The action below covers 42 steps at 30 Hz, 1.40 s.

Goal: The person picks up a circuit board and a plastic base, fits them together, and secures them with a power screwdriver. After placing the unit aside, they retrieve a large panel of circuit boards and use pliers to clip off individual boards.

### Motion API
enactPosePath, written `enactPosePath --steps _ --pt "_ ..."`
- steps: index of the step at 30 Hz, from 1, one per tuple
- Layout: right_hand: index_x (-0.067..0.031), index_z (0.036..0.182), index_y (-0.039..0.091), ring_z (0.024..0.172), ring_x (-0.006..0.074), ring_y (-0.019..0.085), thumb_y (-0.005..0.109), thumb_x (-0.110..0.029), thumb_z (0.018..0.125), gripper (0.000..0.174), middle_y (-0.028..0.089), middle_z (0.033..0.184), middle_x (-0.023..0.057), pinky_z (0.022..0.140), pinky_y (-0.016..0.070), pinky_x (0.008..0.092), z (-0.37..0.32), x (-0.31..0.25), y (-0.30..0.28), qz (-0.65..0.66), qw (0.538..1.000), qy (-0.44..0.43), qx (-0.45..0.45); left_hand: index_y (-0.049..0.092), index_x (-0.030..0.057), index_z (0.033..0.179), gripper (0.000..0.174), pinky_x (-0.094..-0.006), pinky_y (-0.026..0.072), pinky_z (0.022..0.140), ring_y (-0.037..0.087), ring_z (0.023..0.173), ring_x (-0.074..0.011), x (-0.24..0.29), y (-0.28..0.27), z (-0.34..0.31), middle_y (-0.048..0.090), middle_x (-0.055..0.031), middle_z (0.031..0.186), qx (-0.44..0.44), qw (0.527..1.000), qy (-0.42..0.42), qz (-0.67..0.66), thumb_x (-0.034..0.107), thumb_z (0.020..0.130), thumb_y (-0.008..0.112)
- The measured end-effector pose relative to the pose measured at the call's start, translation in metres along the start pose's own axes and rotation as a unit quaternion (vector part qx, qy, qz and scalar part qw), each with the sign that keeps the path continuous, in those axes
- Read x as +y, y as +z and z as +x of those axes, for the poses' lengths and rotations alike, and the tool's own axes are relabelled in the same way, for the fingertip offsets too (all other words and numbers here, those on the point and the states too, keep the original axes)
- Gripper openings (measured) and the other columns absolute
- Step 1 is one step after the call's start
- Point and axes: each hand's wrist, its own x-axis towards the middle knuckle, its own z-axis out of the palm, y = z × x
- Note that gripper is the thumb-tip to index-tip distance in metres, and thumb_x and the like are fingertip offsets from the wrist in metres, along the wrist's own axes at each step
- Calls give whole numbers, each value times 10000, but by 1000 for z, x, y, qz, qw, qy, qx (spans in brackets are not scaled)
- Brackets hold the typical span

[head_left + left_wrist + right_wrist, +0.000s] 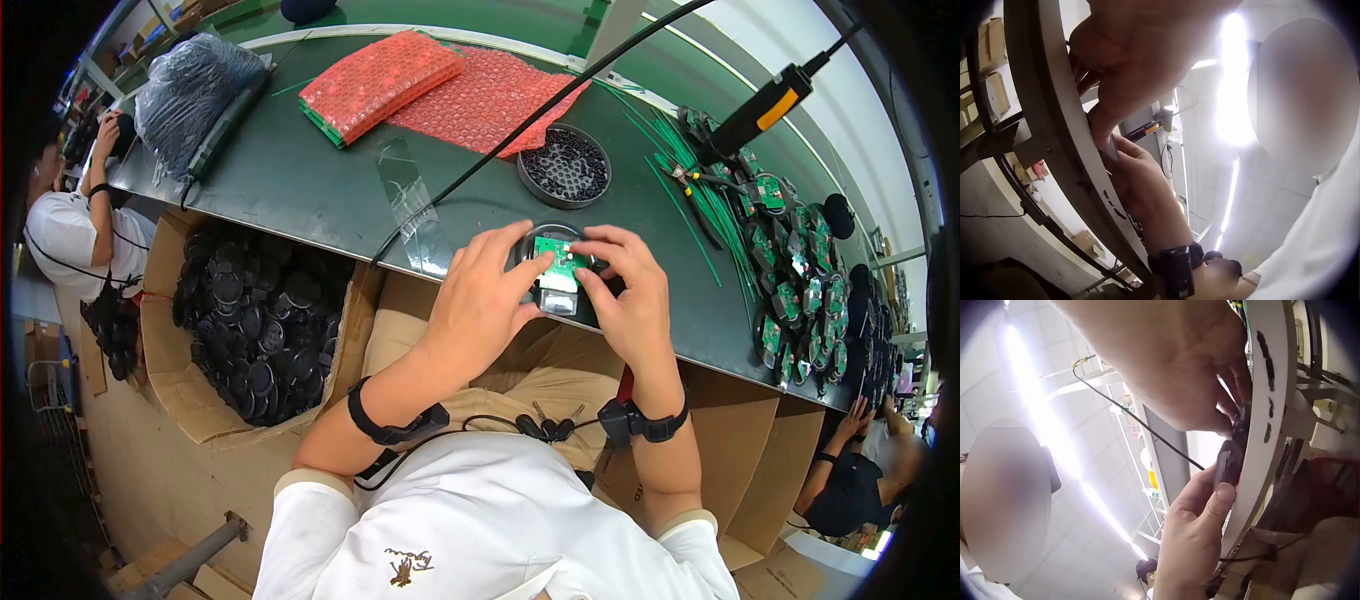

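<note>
A round black plastic housing (541,238) with a green circuit board (556,262) in it is at the bench's near edge. My left hand (478,296) grips its left side, the thumb low by a clear, blocky end and a fingertip at the board. From the right, my right hand (632,292) holds the housing, with thumb and fingers at the board's edge. In the right wrist view the dark housing (1227,464) shows edge-on, pinched by the left hand (1194,534). The board is hidden there. The left wrist view shows both hands meeting at the bench edge.
Beyond the hands are a round tray (564,166) of small black parts, red bubble wrap (385,82) and a hanging black electric screwdriver (752,115). Cutters (684,178), green strips and many board assemblies (800,270) lie right. A carton (160,345) of black housings stands left.
</note>
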Motion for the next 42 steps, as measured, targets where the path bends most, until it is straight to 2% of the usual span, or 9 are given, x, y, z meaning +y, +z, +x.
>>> enactPosePath --steps 3,7,9,16,19,32,34,37,42 --pt "-44 1128 739 1126 277 668 750 25 797 339 673 1291 134 923 551 373 -9 10 -3 18 998 -55 -13 656 55 1242 569 -473 466 1017 569 1251 -359 -6 0 1 603 -165 1342 6 999 34 -13 67 706 847" --pt "-39 1155 731 1158 296 668 750 33 788 374 684 1287 143 959 536 378 -16 3 -14 73 993 -80 -37 674 47 1206 479 -456 491 986 586 1226 -379 -5 2 6 622 -174 1295 20 996 5 -90 99 756 832" --pt "-31 1151 732 1127 296 682 742 50 783 376 702 1243 150 949 536 372 -16 5 -10 88 992 -96 -4 682 31 1140 377 -463 509 929 608 1136 -385 -3 2 13 630 -175 1214 36 994 4 -106 210 831 802" --pt "-17 1114 744 1047 279 700 758 5 829 287 726 1137 154 925 539 349 -16 13 6 157 985 -53 49 707 69 1093 312 -402 554 726 677 855 -333 2 9 19 677 -121 1019 87 988 14 -125 60 794 794" --pt "-12 1114 743 1048 275 699 763 -1 835 280 726 1137 154 925 538 349 -17 14 9 194 978 -43 56 718 74 1069 300 -404 553 725 681 851 -326 2 9 20 688 -106 955 91 986 5 -141 21 780 782" --pt "-16 1121 741 1019 267 708 767 12 822 302 727 1129 152 884 558 342 -19 16 13 172 979 -74 85 733 51 1057 352 -392 556 693 684 827 -305 1 18 20 696 -109 946 131 982 43 -129 -39 720 783" --pt "-20 1124 742 1016 267 709 766 16 814 313 728 1128 150 879 561 344 -18 16 12 174 978 -84 77 757 51 1063 343 -327 575 720 717 845 -259 2 16 19 721 -114 972 121 983 31 -133 -95 753 757" --pt "-24 1120 744 1007 264 710 763 23 811 313 728 1121 144 863 565 339 -18 19 11 168 979 -92 69 752 59 1030 360 -376 547 689 676 813 -288 2 20 20 700 -100 919 138 979 34 -147 -87 701 751" --pt "-28 1108 748 997 255 716 756 36 812 303 732 1105 136 846 574 332 -17 18 10 164 979 -102 66 763 54 1048 350 -340 561 730 699 846 -259 -1 17 18 720 -103 952 113 981 23 -157 -105 736 741"
